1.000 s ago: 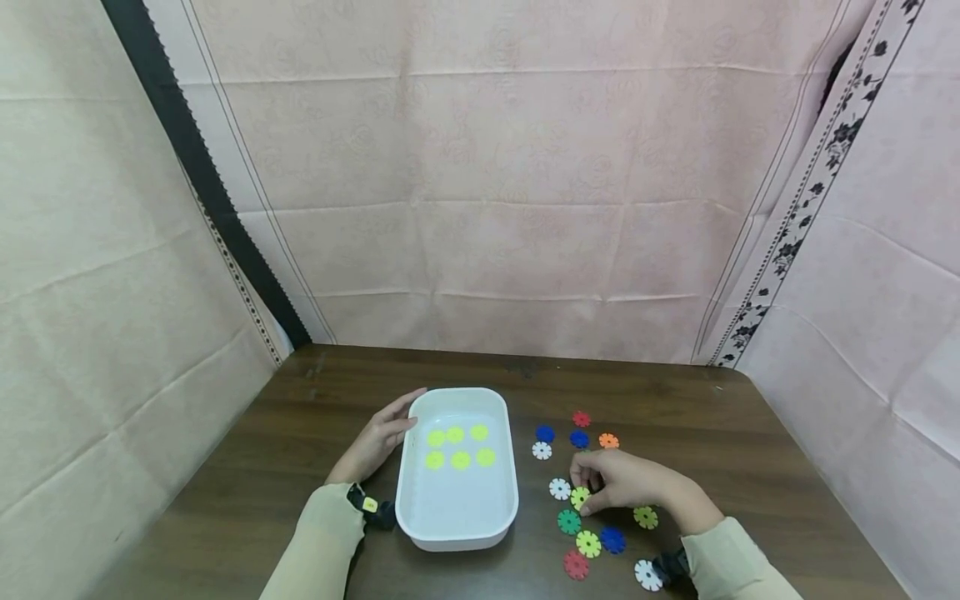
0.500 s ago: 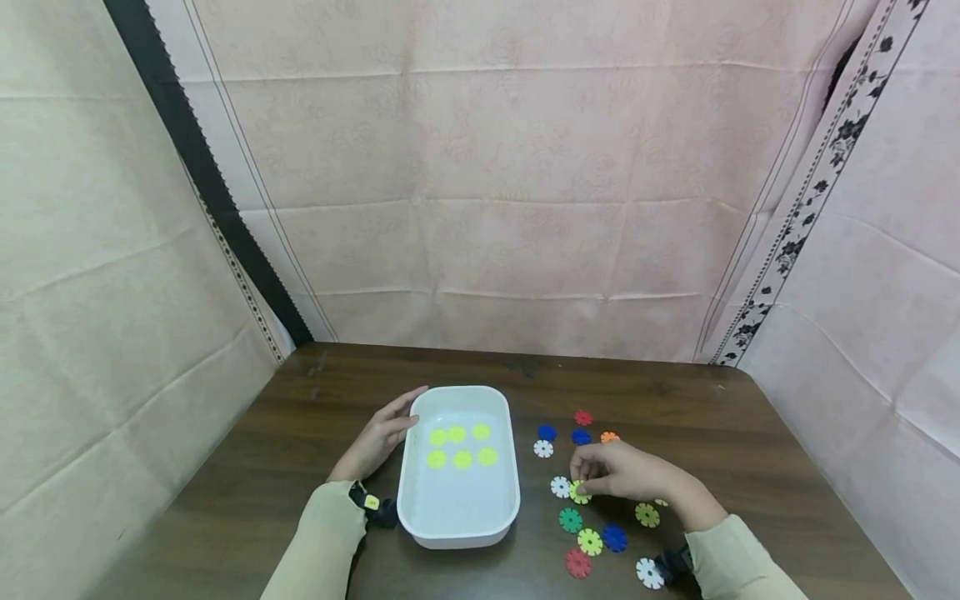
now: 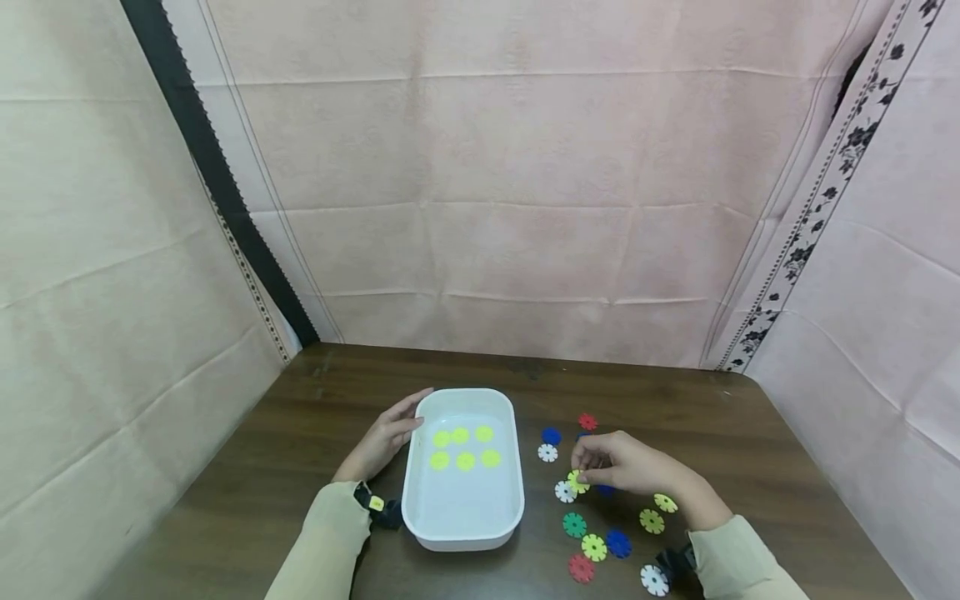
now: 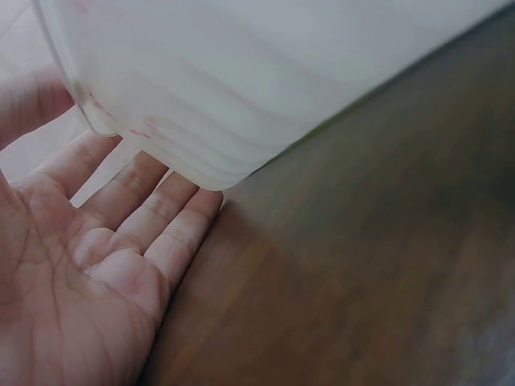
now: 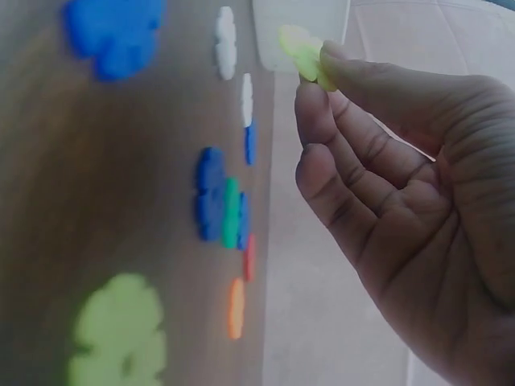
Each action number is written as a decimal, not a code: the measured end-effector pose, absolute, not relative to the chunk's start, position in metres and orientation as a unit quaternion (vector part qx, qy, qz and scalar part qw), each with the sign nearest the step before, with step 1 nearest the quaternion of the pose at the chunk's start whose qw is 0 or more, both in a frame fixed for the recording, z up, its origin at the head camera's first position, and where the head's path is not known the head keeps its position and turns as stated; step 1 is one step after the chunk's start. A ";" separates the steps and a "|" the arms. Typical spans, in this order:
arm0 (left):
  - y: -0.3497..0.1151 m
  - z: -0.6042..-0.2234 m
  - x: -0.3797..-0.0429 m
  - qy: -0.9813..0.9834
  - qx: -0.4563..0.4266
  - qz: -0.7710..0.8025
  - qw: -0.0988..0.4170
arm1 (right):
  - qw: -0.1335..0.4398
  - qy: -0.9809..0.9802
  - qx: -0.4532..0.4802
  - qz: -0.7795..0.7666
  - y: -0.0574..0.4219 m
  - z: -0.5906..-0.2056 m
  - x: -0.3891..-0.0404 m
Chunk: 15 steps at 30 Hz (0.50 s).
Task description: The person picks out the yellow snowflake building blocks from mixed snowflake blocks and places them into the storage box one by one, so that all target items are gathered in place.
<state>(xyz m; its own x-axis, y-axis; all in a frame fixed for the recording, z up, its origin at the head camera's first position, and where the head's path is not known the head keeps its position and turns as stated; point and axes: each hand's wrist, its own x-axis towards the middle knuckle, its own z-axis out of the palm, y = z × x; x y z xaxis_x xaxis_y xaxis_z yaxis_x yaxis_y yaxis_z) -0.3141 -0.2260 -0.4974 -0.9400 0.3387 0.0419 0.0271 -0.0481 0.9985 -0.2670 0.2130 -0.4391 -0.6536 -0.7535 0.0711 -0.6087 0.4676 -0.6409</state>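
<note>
My left hand [image 3: 384, 440] holds the upper left corner of a white plastic tray [image 3: 463, 517]. Its thumb lies at the rim, and the other fingers reach around the corner in the left wrist view. Inside the tray lie several yellow-green round pieces [image 3: 465, 461] in two rows. To the tray's right, my right hand [image 3: 637, 467] pinches a yellow-green notched disc [image 3: 577, 482] between thumb and fingertips. In the right wrist view this disc [image 5: 304, 55] is raised off the table. Close beside it in the head view lies a white disc [image 3: 565, 492].
Several loose discs lie around the right hand: green [image 3: 574, 524], blue [image 3: 618, 543], red [image 3: 581, 568], yellow-green [image 3: 594, 547] and white [image 3: 654, 580]. Farther back are a red [image 3: 587, 422], a blue [image 3: 551, 436] and another white disc [image 3: 547, 452]. Cloth walls [image 3: 480, 208] enclose the brown table [image 3: 360, 367].
The right hand has taken hold of the yellow-green disc and lifted it slightly up and away from the table. The left hand and tray stay in place.
</note>
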 end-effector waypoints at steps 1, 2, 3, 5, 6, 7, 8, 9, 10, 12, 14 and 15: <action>-0.226 -0.497 -0.314 0.680 0.134 0.712 0.110 | 0.110 0.850 -0.399 -0.325 0.211 -0.437 -0.268; -0.225 -0.497 -0.314 0.678 0.134 0.714 0.110 | 0.109 0.851 -0.398 -0.324 0.209 -0.435 -0.268; -0.225 -0.497 -0.314 0.678 0.133 0.715 0.110 | 0.108 0.851 -0.397 -0.325 0.206 -0.433 -0.269; -0.225 -0.497 -0.314 0.678 0.134 0.715 0.109 | 0.106 0.852 -0.397 -0.324 0.200 -0.428 -0.271; -0.225 -0.497 -0.314 0.677 0.133 0.715 0.108 | 0.104 0.852 -0.397 -0.323 0.196 -0.425 -0.272; -0.225 -0.497 -0.314 0.679 0.133 0.714 0.108 | 0.105 0.852 -0.398 -0.325 0.192 -0.421 -0.273; -0.225 -0.497 -0.314 0.679 0.133 0.713 0.108 | 0.104 0.851 -0.398 -0.326 0.188 -0.417 -0.274; -0.225 -0.497 -0.314 0.681 0.133 0.712 0.108 | 0.103 0.850 -0.399 -0.328 0.183 -0.413 -0.275; -0.225 -0.497 -0.314 0.682 0.133 0.712 0.107 | 0.100 0.849 -0.402 -0.328 0.178 -0.410 -0.277; -0.225 -0.498 -0.314 0.683 0.133 0.711 0.106 | 0.096 0.847 -0.407 -0.329 0.168 -0.402 -0.280; -0.225 -0.499 -0.315 0.684 0.134 0.709 0.105 | 0.094 0.843 -0.414 -0.331 0.157 -0.397 -0.284; -0.225 -0.500 -0.315 0.685 0.134 0.708 0.106 | 0.095 0.840 -0.419 -0.332 0.151 -0.395 -0.287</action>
